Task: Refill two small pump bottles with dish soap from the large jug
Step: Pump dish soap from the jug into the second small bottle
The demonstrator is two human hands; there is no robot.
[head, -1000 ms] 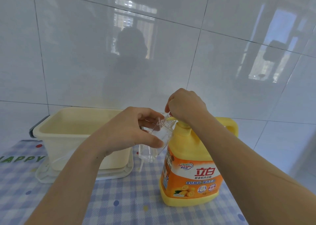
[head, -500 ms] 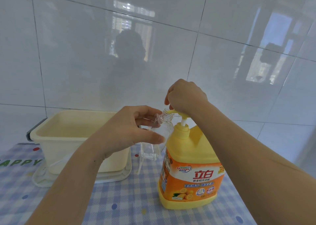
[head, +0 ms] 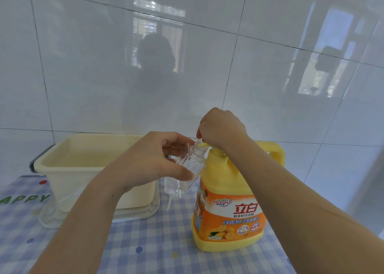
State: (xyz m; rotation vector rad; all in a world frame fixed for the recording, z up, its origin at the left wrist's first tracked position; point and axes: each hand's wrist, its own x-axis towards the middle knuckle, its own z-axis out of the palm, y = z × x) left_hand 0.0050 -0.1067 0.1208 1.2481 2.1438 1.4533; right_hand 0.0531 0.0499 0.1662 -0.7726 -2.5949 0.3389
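Left hand [head: 149, 161], fingers wrapped, holds small clear plastic bottle [head: 184, 170] tilted; neck meets spout of large yellow soap jug [head: 228, 201]. Right hand [head: 222, 127], fingers curled, covers pump head.

desk [head: 145, 251]: blue checked cloth on top. Yellow soap jug [head: 226, 211] stands directly under the right grip. Cream tub [head: 62, 169] on a white tray [head: 143, 211], left of the left grip.

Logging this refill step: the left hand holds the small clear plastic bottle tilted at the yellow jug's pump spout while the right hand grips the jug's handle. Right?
Not quite. In the head view the right hand sits on the pump head, not the handle of the yellow jug. The left hand does hold the small clear plastic bottle tilted at the spout.
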